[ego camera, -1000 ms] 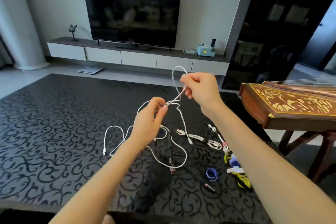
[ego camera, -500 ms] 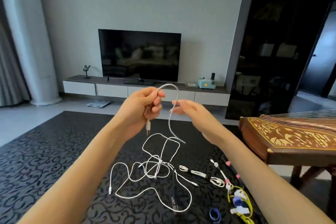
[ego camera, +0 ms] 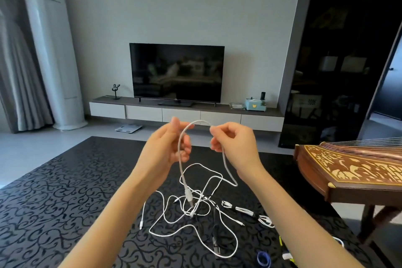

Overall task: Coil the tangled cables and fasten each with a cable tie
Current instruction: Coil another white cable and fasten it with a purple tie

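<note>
Pinching a thin white cable between thumb and forefinger of both the left hand and the right hand, arched above the black patterned table.

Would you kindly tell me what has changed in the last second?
Both hands raised the white cable higher above the table. The right hand moved its pinch along it, close to the left hand, and the plug now hangs lower beneath the left. The tangle stayed on the table.
</note>
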### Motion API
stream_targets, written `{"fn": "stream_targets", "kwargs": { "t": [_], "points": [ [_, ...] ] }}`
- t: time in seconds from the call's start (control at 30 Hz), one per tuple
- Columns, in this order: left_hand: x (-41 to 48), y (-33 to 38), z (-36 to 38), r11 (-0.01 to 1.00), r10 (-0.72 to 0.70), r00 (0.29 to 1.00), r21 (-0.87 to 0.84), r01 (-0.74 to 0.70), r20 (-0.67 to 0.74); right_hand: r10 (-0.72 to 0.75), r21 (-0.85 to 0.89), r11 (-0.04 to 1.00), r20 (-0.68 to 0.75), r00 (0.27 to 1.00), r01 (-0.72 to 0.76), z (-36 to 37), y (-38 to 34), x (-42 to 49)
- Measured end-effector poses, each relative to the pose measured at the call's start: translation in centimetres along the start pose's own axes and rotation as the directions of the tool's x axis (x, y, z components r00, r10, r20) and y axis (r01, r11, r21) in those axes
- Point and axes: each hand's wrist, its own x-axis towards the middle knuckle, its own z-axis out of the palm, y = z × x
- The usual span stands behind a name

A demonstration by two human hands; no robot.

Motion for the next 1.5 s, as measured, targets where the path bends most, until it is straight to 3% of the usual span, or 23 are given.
{"fn": "stream_targets", "kwargs": {
  "t": [0.17,0.3,0.37,0.5,0.63,0.73,0.9,0.97,1.07,1.2,1.3,1.4,1.5],
  "points": [
    [0.4,-1.0,0.7,0.995,0.049,0.997,0.093,-0.044,-0.057,0.032,0.108,0.993,0.079,0.996,-0.041,1.6,-0.4,-1.1],
    [0.4,-1.8,0.9,0.978,-0.143,0.989,-0.15,0.146,0.032,0.055,0.146,0.987,0.073,0.996,-0.066,2.6,-0.8,-1.7],
    [0.4,-1.8,1.2,0.968,-0.161,0.986,-0.187,0.167,0.051,0.08,0.158,0.983,0.095,0.992,-0.094,2.8,-0.6,-2.0],
    [1.1,-1.6,1.7,0.997,-0.059,0.998,-0.044,0.058,-0.03,0.11,-0.008,0.994,0.16,0.981,-0.111,2.6,1.5,-2.4],
    [2.5,0.6,1.3,0.967,-0.07,0.988,-0.254,0.034,-0.135,0.156,-0.19,0.976,0.286,0.945,-0.104,1.4,3.8,-3.2],
    [3.6,2.4,1.1,0.961,-0.123,0.977,-0.268,0.074,-0.171,0.155,-0.12,0.985,0.33,0.931,-0.122,1.0,4.8,-4.3],
    [5.0,3.6,1.9,0.942,-0.194,0.975,-0.297,0.154,-0.109,0.062,0.02,0.997,0.423,0.904,-0.078,2.2,3.8,-5.0],
    [5.1,3.6,1.8,0.909,-0.2,0.979,-0.383,0.167,-0.048,0.033,0.063,0.996,0.401,0.916,-0.063,2.7,2.9,-4.9],
    [4.6,3.0,1.3,0.929,-0.151,0.988,-0.343,0.139,-0.009,0.053,0.11,0.989,0.336,0.94,-0.095,3.2,2.6,-4.5],
    [4.0,2.2,1.2,0.956,-0.27,0.949,-0.163,0.244,-0.163,0.046,-0.01,0.999,0.347,0.937,-0.046,3.6,3.3,-4.6],
    [4.1,2.3,0.9,0.891,-0.396,0.898,-0.317,0.326,-0.19,0.066,-0.062,0.997,0.391,0.918,-0.045,3.5,4.4,-5.0],
    [4.4,4.0,0.1,0.914,-0.293,0.931,-0.349,0.206,-0.219,0.181,-0.264,0.961,0.392,0.902,-0.078,2.7,7.5,-5.0],
    [4.6,6.9,-1.0,0.958,-0.141,0.968,-0.277,0.08,-0.209,0.284,-0.534,0.84,0.284,0.916,-0.095,1.8,10.6,-3.4]
  ]
}}
